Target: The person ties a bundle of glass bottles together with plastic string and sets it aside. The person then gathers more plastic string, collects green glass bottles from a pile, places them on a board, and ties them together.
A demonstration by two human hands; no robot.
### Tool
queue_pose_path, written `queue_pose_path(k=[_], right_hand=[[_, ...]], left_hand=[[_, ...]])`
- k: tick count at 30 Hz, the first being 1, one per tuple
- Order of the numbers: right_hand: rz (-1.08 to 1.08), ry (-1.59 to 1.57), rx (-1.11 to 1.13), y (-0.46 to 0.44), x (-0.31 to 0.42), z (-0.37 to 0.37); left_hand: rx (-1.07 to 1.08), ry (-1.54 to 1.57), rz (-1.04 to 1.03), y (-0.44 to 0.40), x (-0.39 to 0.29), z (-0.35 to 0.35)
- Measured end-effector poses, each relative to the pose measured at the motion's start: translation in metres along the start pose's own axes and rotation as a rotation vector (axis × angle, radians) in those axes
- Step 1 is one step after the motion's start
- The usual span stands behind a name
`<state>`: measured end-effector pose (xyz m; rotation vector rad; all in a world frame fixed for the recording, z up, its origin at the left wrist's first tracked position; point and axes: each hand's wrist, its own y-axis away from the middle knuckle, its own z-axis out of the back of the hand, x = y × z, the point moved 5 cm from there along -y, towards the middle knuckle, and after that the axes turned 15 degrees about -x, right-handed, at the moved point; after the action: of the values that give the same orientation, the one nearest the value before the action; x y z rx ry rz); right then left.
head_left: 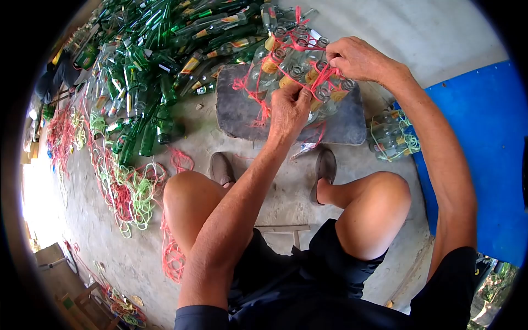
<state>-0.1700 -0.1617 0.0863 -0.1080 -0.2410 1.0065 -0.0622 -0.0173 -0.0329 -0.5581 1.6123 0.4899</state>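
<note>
Several clear glass bottles [297, 72] stand upright in a tight bundle on a dark low board [236, 113]. Red plastic twine [323, 77] criss-crosses between the bottle necks, with frayed ends hanging at the bundle's left side. My left hand [290, 104] is at the front of the bundle, thumb and fingers pinched on the red twine. At the right rear of the bundle, my right hand [355, 59] is closed on another stretch of the same twine. The fingertips of both hands are partly hidden among the necks.
A large heap of green and clear bottles [165, 60] lies at the upper left. Tangled red and green twine [129, 192] covers the floor on the left. Another tied bottle bundle [390, 135] stands right of the board, beside a blue panel [467, 148].
</note>
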Motion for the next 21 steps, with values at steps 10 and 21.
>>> queue_pose_path(k=[10,21], right_hand=[[0.006,-0.067,-0.034,-0.005,0.001,0.000],[-0.283,-0.228,0.221,-0.019,0.000,-0.013]], left_hand=[[-0.003,0.064,0.089,-0.001,0.006,-0.004],[0.000,0.110,0.171,-0.001,0.007,-0.005]])
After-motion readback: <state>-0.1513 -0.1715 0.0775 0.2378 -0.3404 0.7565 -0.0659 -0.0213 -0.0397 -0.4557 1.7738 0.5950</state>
